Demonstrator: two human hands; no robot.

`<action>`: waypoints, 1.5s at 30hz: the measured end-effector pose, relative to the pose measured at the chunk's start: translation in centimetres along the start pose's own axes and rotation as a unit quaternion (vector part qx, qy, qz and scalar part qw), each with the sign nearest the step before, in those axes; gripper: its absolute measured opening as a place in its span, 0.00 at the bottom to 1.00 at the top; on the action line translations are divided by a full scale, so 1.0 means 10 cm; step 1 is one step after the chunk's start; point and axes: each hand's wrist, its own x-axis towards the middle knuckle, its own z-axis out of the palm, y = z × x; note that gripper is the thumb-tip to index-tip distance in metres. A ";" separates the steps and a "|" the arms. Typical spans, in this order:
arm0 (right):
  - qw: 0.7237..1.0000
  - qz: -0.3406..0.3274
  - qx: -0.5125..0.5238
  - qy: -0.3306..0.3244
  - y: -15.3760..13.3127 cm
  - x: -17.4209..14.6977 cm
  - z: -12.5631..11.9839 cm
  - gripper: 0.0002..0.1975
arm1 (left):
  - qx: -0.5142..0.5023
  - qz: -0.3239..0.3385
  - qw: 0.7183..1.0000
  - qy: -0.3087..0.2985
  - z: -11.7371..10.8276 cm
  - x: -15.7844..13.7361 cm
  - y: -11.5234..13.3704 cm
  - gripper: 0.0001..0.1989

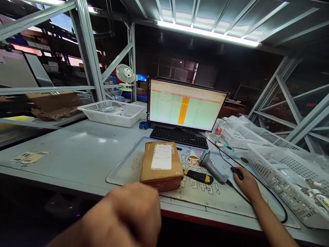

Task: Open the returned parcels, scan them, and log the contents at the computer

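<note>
My right hand (247, 183) rests on a black computer mouse (238, 172) on the printed desk mat (123, 169). My left hand (131, 214) hovers close to the camera as a loose fist, holding nothing visible, just in front of a brown cardboard parcel (161, 164) with a white label. A grey barcode scanner (212, 167) and a yellow-and-black utility knife (199, 176) lie between the parcel and the mouse. Behind them stand a black keyboard (179, 136) and a monitor (185, 107) showing a spreadsheet.
A white mesh basket (111, 112) sits at the back left, more white baskets (282, 171) with bagged items crowd the right. A small fan (125, 74), cardboard (52, 103) and metal rack struts (87, 48) stand around. Paper labels (28, 156) lie at the table's left.
</note>
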 end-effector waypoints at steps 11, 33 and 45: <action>1.000 -0.010 0.018 0.000 0.13 -0.01 0.12 0.28 | 0.344 -0.352 0.863 0.112 0.14 -0.82 -1.23 0.40; 0.998 -0.013 0.053 -0.002 0.14 0.04 0.13 0.29 | 0.404 -0.320 0.840 0.171 -0.40 -1.25 -1.18 0.28; 0.998 -0.001 0.059 0.007 0.16 0.02 0.20 0.28 | 0.396 -0.213 0.839 0.306 -0.18 -1.88 -1.27 0.14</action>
